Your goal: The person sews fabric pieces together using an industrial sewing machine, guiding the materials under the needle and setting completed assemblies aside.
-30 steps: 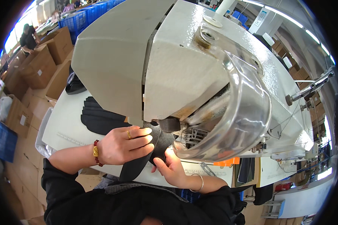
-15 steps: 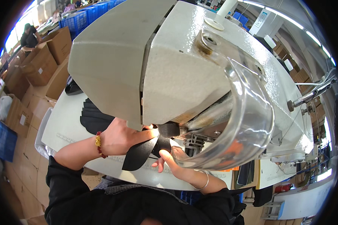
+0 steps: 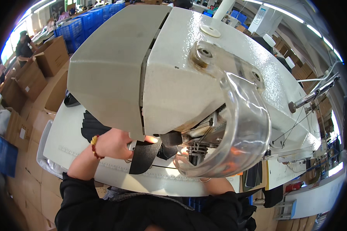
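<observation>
A large white sewing machine head (image 3: 189, 81) fills the middle of the view. Under its left end my left hand (image 3: 117, 144) is closed on a curved black fabric piece (image 3: 145, 157), which hangs toward me over the white bed. More black material (image 3: 169, 140) bunches beside the needle area. The clear plastic guard (image 3: 254, 127) covers most of my right hand; its wrist (image 3: 214, 185) shows below the guard, and the fingers are blurred behind it. A fanned stack of black pieces (image 3: 92, 125) lies left of my left hand.
A ruler strip (image 3: 123, 169) runs along the table's near side. Dark flat pieces (image 3: 252, 179) lie at the right near edge. Cardboard boxes (image 3: 32, 79) and blue crates (image 3: 69, 32) stand at the left, with another person (image 3: 25, 46) beside the boxes.
My right hand has moved right and down behind the guard, away from the black material. My left hand has shifted slightly left, still with the fabric piece, whose free end swings a little rightward.
</observation>
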A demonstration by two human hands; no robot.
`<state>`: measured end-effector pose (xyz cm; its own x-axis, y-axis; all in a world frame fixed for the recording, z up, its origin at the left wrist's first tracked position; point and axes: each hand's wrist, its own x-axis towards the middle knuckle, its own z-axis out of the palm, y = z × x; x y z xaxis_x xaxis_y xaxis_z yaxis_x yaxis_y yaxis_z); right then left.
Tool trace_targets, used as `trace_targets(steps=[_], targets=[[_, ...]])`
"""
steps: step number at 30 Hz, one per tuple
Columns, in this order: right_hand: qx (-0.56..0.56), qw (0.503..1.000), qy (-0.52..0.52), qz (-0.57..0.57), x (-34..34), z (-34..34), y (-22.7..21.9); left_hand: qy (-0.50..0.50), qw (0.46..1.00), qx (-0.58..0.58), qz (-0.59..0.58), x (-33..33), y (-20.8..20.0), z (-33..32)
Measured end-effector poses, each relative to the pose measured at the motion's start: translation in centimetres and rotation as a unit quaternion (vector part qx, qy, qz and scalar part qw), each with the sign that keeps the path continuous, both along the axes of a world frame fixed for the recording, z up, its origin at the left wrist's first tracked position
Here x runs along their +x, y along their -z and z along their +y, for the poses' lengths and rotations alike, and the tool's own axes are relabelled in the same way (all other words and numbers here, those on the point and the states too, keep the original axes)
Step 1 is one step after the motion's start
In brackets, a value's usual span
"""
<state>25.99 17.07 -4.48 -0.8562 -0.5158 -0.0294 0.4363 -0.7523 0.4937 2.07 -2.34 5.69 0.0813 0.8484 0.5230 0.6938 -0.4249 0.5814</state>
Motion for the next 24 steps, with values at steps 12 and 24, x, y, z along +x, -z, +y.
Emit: trace_targets(steps=[12, 24], targets=[[-0.868, 0.193, -0.383, -0.251, -2.3, -0.9, -4.4, -0.022, 0.969, 0.228, 0.092, -0.8, 3.8, 1.9], [-0.867, 0.296, -0.301, -0.263, -1.0, -2.5, -5.9, -0.056, 0.964, 0.231, 0.118, -1.3, 3.9, 2.5]])
